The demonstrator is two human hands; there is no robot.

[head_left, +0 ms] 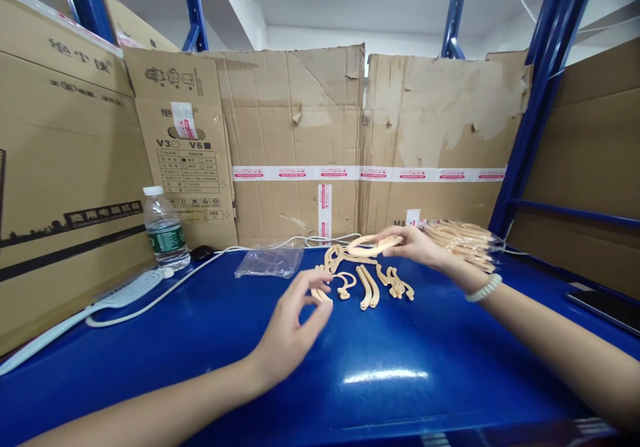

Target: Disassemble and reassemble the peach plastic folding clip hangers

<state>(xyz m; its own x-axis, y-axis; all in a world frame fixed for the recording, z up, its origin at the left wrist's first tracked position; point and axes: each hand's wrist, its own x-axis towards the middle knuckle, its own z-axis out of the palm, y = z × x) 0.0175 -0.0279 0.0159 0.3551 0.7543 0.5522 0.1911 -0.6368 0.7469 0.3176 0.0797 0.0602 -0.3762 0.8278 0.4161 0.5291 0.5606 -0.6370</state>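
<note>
The right hand [417,244] pinches curved wood [371,252] behind the paired strips [367,288], probably for control; left hand [286,324], beside them, has fingers apart.

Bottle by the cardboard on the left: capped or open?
Capped: the bottle stands with a white cap on its neck. Whether it's screwed tight, can't tell.

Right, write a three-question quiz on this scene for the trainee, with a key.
1. Which hand holds a pale curved piece?
2. True or false: in the picture, the bottle stands to the left of the clear plastic bag.
3. What lies farthest right on the blue table: A) the pale brush; B) the dark flat device; C) the clear plastic bag?

Key: 1. The right hand; 2. True; 3. B.
</note>
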